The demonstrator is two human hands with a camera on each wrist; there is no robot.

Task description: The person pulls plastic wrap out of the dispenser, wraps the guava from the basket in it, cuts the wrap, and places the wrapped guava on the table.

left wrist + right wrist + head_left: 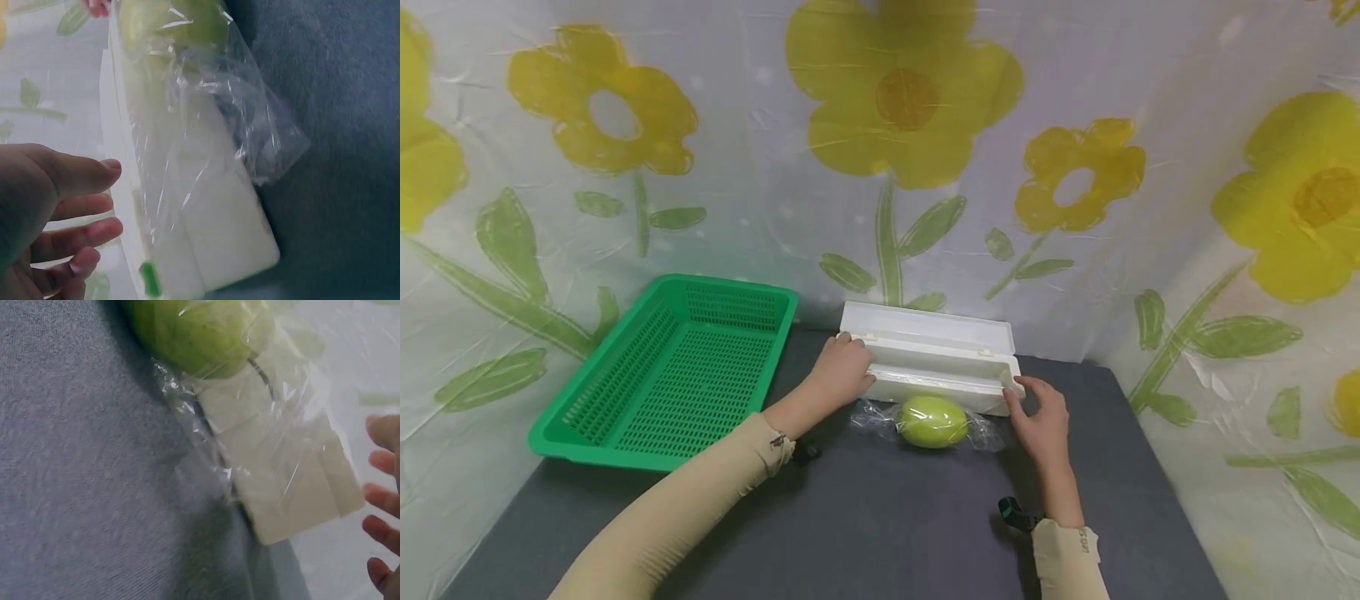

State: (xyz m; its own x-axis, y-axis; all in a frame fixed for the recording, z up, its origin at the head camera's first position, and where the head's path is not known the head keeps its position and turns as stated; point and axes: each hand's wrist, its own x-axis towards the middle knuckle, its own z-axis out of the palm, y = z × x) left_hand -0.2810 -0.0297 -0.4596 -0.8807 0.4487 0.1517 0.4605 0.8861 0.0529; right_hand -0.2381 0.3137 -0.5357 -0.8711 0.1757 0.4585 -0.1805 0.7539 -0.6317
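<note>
A long white box (936, 379) lies on the dark table with its hinged lid (928, 323) tipped back. In front of it sits a green fruit (932, 421) wrapped in clear plastic film (874, 418), the film's loose ends splayed to both sides. At the box's left end is my left hand (838, 364), and the left wrist view shows its fingers (84, 231) loosely bent, apart from one another. My right hand (1041, 417) is at the right end, thumb and forefinger close to the box's corner. Its fingers (381, 497) look spread in the right wrist view.
A green plastic basket (763, 379) with slotted walls stands on the left of the dark table (895, 525). Behind the table hangs a pale sheet (737, 208) printed with yellow flowers, also running along the sides.
</note>
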